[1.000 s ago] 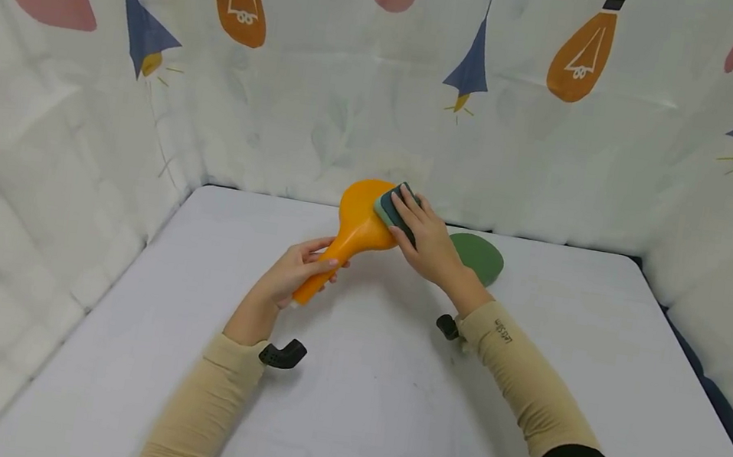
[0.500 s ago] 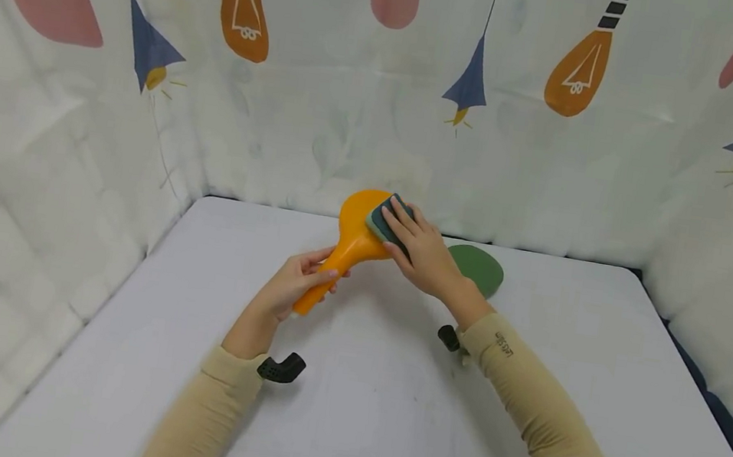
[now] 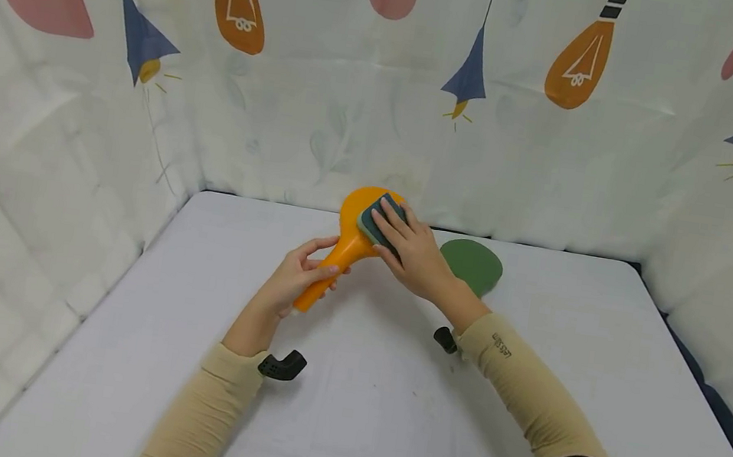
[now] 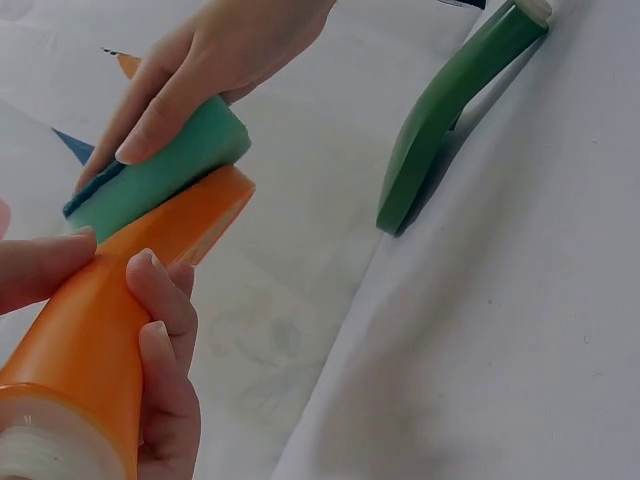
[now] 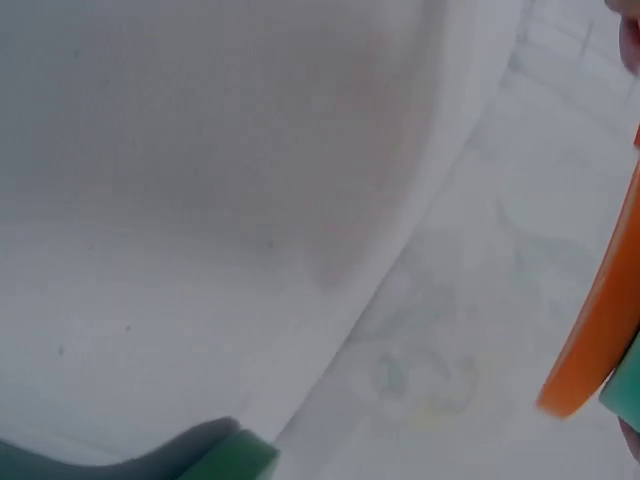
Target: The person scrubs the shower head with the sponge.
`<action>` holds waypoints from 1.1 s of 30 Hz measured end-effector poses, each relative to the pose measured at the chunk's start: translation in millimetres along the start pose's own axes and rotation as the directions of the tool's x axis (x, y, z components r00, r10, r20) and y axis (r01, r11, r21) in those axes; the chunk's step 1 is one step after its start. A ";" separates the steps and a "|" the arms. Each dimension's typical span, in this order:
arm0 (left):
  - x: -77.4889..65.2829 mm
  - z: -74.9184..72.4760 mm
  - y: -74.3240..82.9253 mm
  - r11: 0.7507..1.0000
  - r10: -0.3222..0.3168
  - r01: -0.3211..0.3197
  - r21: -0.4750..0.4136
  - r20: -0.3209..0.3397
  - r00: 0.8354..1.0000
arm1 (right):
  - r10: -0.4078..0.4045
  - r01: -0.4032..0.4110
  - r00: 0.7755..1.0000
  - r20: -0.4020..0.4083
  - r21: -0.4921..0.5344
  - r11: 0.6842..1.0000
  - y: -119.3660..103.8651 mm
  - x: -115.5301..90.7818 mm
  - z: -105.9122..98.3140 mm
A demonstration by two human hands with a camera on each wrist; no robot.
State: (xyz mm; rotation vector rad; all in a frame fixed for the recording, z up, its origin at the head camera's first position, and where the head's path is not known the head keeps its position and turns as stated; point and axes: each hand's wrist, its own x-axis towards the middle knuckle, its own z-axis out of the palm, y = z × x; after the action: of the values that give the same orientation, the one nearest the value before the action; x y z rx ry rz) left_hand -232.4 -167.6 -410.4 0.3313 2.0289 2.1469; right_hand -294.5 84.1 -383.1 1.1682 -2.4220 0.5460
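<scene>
In the head view my left hand (image 3: 290,276) grips the handle of an orange paddle (image 3: 353,215), which is tilted with its round head up and away. Its pale handle end faces the left wrist camera, where the thumb and fingers wrap the orange neck (image 4: 80,330). My right hand (image 3: 421,263) holds a sponge (image 3: 370,223), green with a dark blue layer, against the paddle's broad face. Its fingers lie over the blue side, while the green sponge body (image 4: 170,180) is against the orange surface. The right wrist view catches only the paddle's edge (image 5: 600,300) and a sponge corner (image 5: 625,385).
A green paddle (image 3: 473,262) lies on the white table (image 3: 370,414) near its back edge, partly behind my right wrist. A white printed curtain (image 3: 325,123) rises along the back and sides. Black curved pieces (image 3: 282,365) stick out at both wrists.
My right hand has slid the sponge left and slightly down across the paddle's face. The left hand keeps its grip on the handle, nearly in place. The head view has shifted slightly.
</scene>
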 end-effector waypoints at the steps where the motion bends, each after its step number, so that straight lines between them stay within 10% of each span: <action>1: 0.0 0.8 0.0 1.000 -0.003 0.003 0.001 0.003 1.000 | -0.033 0.033 0.999 0.000 -0.011 0.999 -2.5 -0.1 0.1; 6: -0.9 2.9 0.0 1.000 -0.003 0.003 -0.004 0.008 1.000 | -0.079 0.079 0.997 -0.016 -0.030 0.996 1.3 -0.1 -3.1; 19: -2.1 5.8 2.0 0.999 -0.003 0.002 0.034 0.042 0.999 | 0.244 -0.239 0.970 -0.020 0.124 0.963 28.1 -7.2 -8.9; 33: 1.3 11.6 -5.3 0.999 -0.002 -0.001 0.045 0.053 0.999 | -0.133 0.128 0.991 -0.033 -0.125 0.984 -4.0 -7.8 5.1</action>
State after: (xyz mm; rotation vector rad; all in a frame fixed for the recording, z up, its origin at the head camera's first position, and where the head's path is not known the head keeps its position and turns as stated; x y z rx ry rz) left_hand -230.6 -155.8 -415.0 0.3896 2.0506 2.0716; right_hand -287.7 84.3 -390.7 1.2395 -2.2898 0.3719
